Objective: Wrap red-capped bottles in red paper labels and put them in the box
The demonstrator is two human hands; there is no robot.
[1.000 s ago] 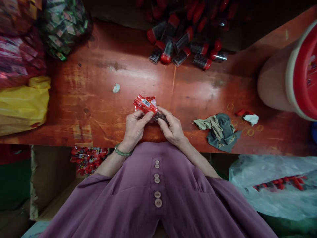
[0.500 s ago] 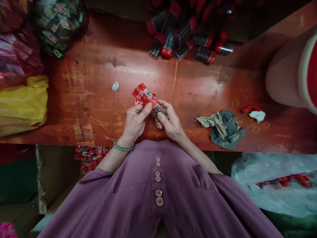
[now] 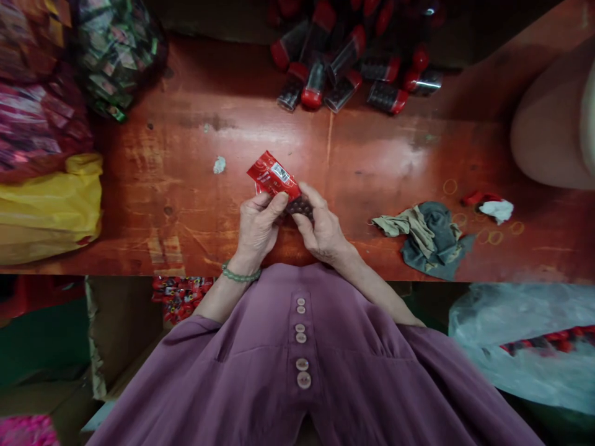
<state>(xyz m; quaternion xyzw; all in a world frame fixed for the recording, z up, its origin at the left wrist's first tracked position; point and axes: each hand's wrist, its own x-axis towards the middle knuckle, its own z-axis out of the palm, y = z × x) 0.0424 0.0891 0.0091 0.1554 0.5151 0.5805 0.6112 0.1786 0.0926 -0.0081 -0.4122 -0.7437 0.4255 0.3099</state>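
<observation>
Between my hands, above the table's front edge, is a small red packet with a barcode label and a clear lower part showing dark round pieces. My left hand, with a green bead bracelet at the wrist, pinches the packet's left side between thumb and fingers. My right hand closes around its lower right end, thumb and forefinger on the dark pieces. The fingertips behind the packet are hidden. Another bit of red and clear wrapping shows behind it; I cannot tell whether it is a second packet.
Red-capped clear tubes lie piled at the back. Bags of wrapped packets and a yellow bag stand left. On the right are a crumpled cloth, rubber bands and a pale bucket. Below sits an open carton.
My right thumb has shifted slightly down and away from the packet's face, showing more dark pieces. The packet's red top looks flatter and broader. The whole view has shifted a little.
</observation>
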